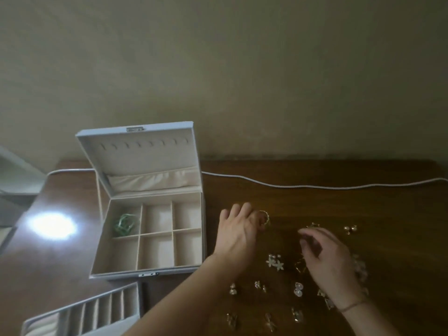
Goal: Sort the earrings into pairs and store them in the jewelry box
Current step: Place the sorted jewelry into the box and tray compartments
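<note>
so, early days: my left hand (238, 230) pinches a gold hoop earring (264, 218) beside the jewelry box (155, 238), my right hand (324, 255) hovers relaxed over loose earrings (275, 261), one green pair (124, 223) stored.

Two bare forearms reach in from the lower edge, no sleeves showing on either; the left hand (236, 235) wears no ring or band that shows; the right hand (326, 260) has a thin dark cord bracelet (352, 306) round its wrist.
</note>
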`<state>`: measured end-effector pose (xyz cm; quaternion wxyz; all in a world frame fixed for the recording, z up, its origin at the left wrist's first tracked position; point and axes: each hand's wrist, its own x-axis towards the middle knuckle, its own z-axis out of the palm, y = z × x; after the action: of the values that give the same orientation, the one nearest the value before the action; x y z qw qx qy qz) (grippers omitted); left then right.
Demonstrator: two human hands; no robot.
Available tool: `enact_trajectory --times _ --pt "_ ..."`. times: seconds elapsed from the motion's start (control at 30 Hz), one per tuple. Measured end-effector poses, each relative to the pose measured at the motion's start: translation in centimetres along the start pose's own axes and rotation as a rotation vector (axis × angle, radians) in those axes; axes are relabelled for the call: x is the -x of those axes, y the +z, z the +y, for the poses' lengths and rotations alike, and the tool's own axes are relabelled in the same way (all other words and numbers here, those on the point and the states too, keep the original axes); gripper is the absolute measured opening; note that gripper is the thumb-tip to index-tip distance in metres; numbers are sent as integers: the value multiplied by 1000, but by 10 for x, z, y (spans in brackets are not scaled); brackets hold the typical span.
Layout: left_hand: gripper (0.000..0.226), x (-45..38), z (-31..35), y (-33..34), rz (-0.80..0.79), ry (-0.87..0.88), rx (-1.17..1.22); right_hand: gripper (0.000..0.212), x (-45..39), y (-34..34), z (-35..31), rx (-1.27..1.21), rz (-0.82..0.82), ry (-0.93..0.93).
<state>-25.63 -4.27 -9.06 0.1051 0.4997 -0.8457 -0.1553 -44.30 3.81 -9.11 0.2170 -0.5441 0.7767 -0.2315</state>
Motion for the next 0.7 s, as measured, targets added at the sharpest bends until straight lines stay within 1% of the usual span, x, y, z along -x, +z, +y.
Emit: enact_trajectory --times 0.1,0.2,0.27,0.33,0.37,0.47,0.53,0.6,0.7 --pt "13 27 -42 -29 157 -66 -19 25 -1 18 -24 -30 1 -19" --pt "5 49 -97 -54 241 -184 -59 25 2 39 -57 -55 -41 -89" --pt "4 58 -133 -62 268 -260 -92 23 4 49 -78 -73 -45 -157" --pt "5 61 -159 -63 222 -326 -161 21 6 56 -91 -82 -52 -200" --pt "5 61 -169 -62 193 -328 -202 21 7 60 -95 -79 -58 -208" --pt "16 59 -186 -58 80 -270 -300 20 12 68 -100 -65 -51 -203" --pt "22 56 -191 -54 42 -255 -338 20 17 67 -97 -36 -53 -172" --pt "21 52 -193 -52 8 -263 -340 20 21 62 -93 -3 -63 -138" --pt "13 47 -197 -56 -43 -272 -353 20 25 54 -84 39 -62 -91"
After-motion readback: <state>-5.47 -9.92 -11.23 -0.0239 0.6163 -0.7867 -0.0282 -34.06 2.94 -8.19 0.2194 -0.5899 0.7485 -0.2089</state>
